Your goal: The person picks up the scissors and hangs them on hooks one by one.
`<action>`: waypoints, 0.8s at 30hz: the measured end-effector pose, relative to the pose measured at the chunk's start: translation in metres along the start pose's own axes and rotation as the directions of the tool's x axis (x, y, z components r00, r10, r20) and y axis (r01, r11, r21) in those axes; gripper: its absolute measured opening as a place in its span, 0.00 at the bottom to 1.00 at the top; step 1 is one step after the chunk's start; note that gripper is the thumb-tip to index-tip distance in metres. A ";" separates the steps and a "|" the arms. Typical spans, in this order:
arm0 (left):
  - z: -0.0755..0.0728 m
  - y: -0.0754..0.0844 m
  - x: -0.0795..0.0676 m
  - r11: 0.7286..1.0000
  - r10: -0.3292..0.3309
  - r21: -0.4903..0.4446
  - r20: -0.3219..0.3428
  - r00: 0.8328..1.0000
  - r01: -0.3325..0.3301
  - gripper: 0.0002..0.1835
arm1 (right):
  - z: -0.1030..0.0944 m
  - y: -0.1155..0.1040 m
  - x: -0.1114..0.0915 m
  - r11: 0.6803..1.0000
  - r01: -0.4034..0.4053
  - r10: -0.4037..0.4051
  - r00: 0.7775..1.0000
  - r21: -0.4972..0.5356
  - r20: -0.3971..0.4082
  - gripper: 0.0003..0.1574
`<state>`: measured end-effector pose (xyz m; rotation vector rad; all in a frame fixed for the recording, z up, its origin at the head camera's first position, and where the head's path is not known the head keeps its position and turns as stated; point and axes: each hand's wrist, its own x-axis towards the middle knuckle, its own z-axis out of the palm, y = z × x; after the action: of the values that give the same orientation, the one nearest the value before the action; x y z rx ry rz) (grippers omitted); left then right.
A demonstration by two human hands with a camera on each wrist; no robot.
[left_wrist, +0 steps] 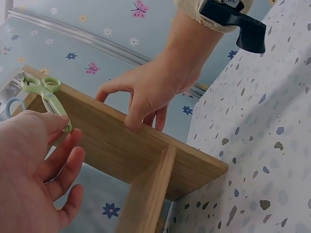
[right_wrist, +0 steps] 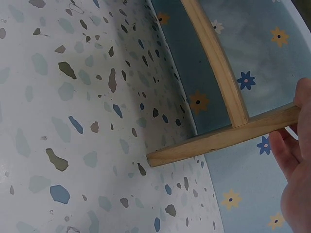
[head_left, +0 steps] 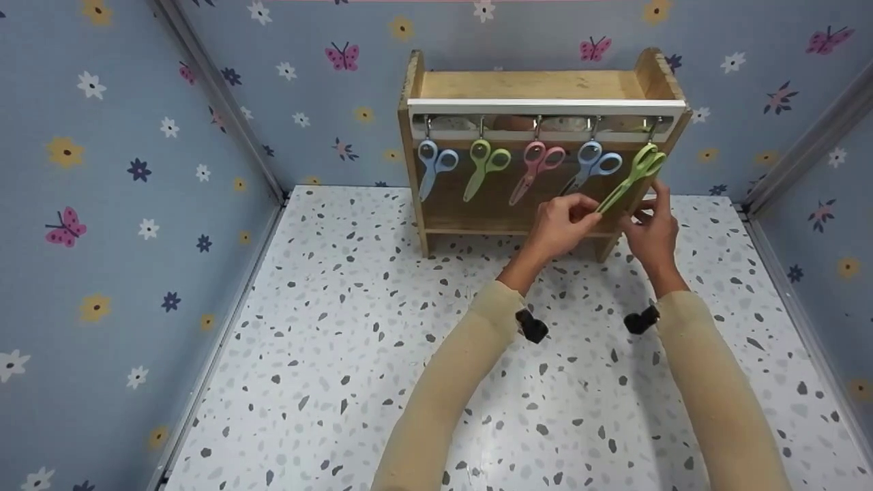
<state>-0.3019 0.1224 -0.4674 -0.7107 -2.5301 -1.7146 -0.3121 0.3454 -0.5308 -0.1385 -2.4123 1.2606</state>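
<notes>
My left hand (head_left: 560, 225) pinches the blade tip of green scissors (head_left: 617, 193), whose handle loop hangs on the rightmost hook. In the left wrist view, thumb and fingers meet at the tip of these scissors (left_wrist: 56, 103), and the other fingers stand free. My right hand (head_left: 655, 235) grips the right side board of a wooden rack (head_left: 532, 84). Its thumb and fingers lie on opposite faces of that board (left_wrist: 104, 112). Beside the left hand hang blue scissors (head_left: 588, 164), their lower end partly hidden behind it.
Farther left, pink scissors (head_left: 534, 167), green scissors (head_left: 485, 164) and blue scissors (head_left: 431, 164) hang from hooks on the white-edged rail (head_left: 545, 107). The rack stands on a speckled white surface (head_left: 327, 307). Flowered blue walls (head_left: 102, 259) enclose it at the back and sides.
</notes>
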 end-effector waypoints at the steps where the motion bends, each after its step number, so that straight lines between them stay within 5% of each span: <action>1: 0.000 -0.001 0.000 1.000 -0.008 -0.011 0.003 1.000 0.008 0.11 | 0.000 0.000 0.000 1.000 -0.004 0.004 1.000 -0.001 0.003 0.53; 9: 0.000 -0.004 0.002 0.987 -0.076 -0.139 0.014 0.997 0.077 0.11 | 0.000 0.001 0.000 1.000 -0.011 0.011 1.000 0.012 0.012 0.53; 24: 0.007 -0.009 0.002 0.972 -0.095 -0.214 0.035 0.995 0.100 0.18 | -0.001 0.001 -0.001 0.999 0.022 -0.022 1.000 0.033 0.007 0.51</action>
<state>-0.3055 0.1270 -0.4779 -0.6273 -2.4571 -2.0490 -0.3106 0.3463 -0.5309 -0.0976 -2.3916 1.2927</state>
